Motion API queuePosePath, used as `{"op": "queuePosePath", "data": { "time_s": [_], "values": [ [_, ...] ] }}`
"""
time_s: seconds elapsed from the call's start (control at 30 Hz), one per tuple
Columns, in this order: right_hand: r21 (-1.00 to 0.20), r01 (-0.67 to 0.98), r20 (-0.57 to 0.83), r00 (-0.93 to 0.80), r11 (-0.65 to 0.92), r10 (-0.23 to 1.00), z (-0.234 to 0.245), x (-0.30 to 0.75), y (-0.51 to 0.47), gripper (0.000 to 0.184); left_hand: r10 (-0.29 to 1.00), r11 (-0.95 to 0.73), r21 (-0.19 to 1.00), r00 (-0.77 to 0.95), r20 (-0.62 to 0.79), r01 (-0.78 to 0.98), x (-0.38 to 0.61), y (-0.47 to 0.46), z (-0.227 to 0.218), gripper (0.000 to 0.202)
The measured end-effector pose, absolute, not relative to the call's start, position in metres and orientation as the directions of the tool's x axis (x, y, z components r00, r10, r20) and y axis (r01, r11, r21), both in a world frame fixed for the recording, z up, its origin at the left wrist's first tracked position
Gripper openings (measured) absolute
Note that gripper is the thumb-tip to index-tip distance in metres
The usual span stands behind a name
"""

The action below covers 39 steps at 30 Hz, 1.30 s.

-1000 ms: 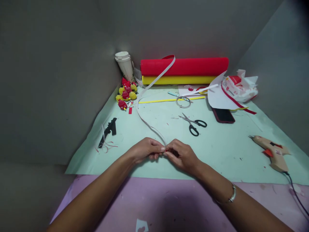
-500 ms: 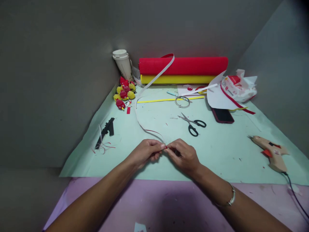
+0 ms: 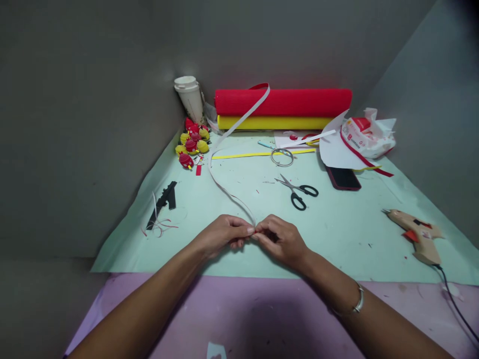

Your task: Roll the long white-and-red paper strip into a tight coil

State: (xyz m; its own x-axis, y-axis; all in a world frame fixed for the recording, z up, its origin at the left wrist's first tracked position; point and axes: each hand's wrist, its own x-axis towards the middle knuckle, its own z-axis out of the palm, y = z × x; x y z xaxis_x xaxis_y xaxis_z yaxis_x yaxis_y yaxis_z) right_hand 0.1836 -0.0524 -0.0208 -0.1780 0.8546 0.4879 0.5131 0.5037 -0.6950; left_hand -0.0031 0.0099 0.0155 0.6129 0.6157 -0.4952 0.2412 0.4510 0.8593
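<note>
My left hand [image 3: 229,232] and my right hand [image 3: 281,238] meet low over the pale green sheet, fingertips touching. Between them they pinch the near end of a long paper strip [image 3: 220,184], white on one side and red on the other. A small bit of red shows at the fingertips; its shape is too small to make out. From there the strip curves away and loops up over the red roll [image 3: 299,101]. Black-handled scissors [image 3: 298,191] lie partly spread beyond my right hand.
A hot glue gun [image 3: 417,234] with a cord lies right. Behind are a phone [image 3: 344,178], a wipes pack [image 3: 368,137], a tape ring [image 3: 282,157] and a yellow roll [image 3: 269,122]. Left are a white cup [image 3: 190,99], small red and yellow figures [image 3: 190,145] and black scraps [image 3: 160,204].
Both hands stay together at nearly the same spot, with the fingers shifted slightly. The strip near them has turned, so less of its red side shows.
</note>
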Motion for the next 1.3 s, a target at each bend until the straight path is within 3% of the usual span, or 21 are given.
{"op": "queuePosePath", "data": {
  "time_s": [0.27,0.63,1.17,1.3],
  "values": [
    [-0.729,0.474,0.441,-0.227,0.494,0.868,-0.0206,0.1848,-0.0518,0.004,0.603,0.428,0.861,0.624,-0.497,0.274,-0.0052,0.0108,0.0143,0.025],
    [-0.599,0.627,0.543,-0.141,0.499,0.828,-0.0218,0.1807,-0.0546,0.005,0.670,0.470,0.864,0.563,-0.483,0.182,0.0009,0.0033,0.0142,0.024],
    [-0.674,0.536,0.449,-0.249,0.508,0.858,-0.0198,0.1839,-0.0539,0.006,0.631,0.472,0.853,0.589,-0.504,0.225,-0.0034,0.0073,0.0141,0.023],
    [-0.645,0.559,0.484,-0.230,0.522,0.844,-0.0215,0.1832,-0.0545,0.005,0.634,0.490,0.848,0.586,-0.504,0.199,-0.0033,0.0082,0.0145,0.024]
  ]
}}
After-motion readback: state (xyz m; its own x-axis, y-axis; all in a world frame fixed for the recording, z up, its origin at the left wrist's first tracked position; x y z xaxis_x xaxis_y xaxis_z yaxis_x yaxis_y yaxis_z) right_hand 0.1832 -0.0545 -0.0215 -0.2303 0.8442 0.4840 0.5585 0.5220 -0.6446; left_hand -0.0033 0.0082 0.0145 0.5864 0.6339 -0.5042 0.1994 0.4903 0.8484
